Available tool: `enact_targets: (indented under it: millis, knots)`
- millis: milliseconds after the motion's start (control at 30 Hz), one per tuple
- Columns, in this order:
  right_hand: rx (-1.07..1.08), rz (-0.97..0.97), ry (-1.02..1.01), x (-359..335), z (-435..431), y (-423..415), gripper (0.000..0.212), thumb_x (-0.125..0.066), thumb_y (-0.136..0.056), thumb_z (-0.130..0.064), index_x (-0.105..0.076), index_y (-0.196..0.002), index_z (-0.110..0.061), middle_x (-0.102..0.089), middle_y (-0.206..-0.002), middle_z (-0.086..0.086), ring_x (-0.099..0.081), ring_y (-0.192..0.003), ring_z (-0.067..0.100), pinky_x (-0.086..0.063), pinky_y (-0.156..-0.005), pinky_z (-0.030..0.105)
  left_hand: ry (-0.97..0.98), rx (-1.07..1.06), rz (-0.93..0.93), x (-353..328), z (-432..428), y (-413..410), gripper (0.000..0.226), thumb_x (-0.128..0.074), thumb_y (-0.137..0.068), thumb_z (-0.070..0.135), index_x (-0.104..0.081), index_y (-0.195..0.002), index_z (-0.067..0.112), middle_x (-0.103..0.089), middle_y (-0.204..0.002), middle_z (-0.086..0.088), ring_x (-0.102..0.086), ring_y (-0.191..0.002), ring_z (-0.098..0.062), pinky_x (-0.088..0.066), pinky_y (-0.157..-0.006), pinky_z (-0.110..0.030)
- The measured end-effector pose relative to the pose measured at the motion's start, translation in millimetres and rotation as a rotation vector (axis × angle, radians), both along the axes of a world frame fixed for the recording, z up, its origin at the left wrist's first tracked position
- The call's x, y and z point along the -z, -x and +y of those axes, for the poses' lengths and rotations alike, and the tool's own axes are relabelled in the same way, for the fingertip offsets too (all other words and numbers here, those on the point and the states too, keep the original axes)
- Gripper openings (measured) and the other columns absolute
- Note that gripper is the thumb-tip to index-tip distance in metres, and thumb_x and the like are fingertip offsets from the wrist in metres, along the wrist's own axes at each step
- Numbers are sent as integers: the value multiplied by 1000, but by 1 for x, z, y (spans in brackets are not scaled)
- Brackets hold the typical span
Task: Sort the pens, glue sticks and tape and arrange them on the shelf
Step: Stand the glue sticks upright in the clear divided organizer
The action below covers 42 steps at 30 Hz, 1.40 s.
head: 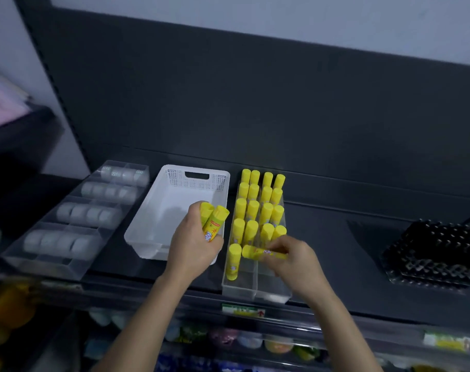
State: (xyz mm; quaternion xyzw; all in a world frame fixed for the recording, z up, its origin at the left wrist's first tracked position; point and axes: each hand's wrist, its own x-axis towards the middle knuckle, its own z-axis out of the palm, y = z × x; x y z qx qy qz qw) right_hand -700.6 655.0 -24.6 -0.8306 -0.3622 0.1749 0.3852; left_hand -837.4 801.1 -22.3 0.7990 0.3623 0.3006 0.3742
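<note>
- Yellow glue sticks [252, 210] stand upright in neat rows inside a clear plastic divided tray [268, 288], which sits on the dark grey shelf [336, 251]. At the tray's near end one stick stands alone on the left side.
- The left hand [193, 245] is curled round a pair of labelled yellow glue sticks [215, 224]. It grips them together, caps up, over the near right corner of a white plastic basket [145, 210].
- The right hand [295, 259] pinches a single yellow glue stick [258, 252] in its fingertips. This stick lies sideways with its cap pointing left, above the near part of the clear tray and just beside the lone standing stick.
- The white basket has perforated walls and a handle slot, and it sits just left of the clear tray.
- Further left, a clear compartmented box [48, 267] holds rows of pale grey tape rolls [86, 213].
- Well apart on the right of the shelf lies a black perforated tray [438, 253].
</note>
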Motion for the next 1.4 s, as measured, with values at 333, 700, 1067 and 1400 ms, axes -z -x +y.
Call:
enact_targets:
  millis: [333, 700, 1067, 1400]
  knots:
    - [-271, -165, 106, 4, 22, -3, 22, -64, -78, -9, -52, -92, -20, -60, -82, 1, -57, -73, 22, -44, -53, 28, 124, -203, -43, 4, -51, 2, 37, -65, -74, 5, -42, -95, 24, -51, -68, 3, -49, -58, -9, -32, -47, -17]
    - [-284, -105, 74, 19, 19, 3, 25, -68, -78, -4, -54, -94, -17, -58, -83, -3, -56, -76, 16, -42, -57, 18, 250, -203, -93, 5, -63, 15, 30, -65, -76, 4, -45, -87, 24, -52, -73, -2, -47, -59, -16, -38, -53, -28]
    - [-131, 388, -347, -26, -9, 37, 5, -72, -81, -16, -69, -84, -15, -58, -63, -10, -52, -61, 3, -45, -56, 20, 183, 133, 22, -2, -68, 8, 37, -68, -75, 10, -48, -103, 24, -63, -82, 4, -59, -69, -12, -48, -61, -30]
    - [95, 586, -525, -29, -22, 31, 23, -67, -82, -20, -56, -82, 1, -63, -79, 13, -60, -74, 24, -52, -73, 39, 190, 381, -14, -8, -72, -1, 30, -63, -87, 41, -43, -109, 38, -60, -100, 25, -56, -90, 10, -43, -72, -9]
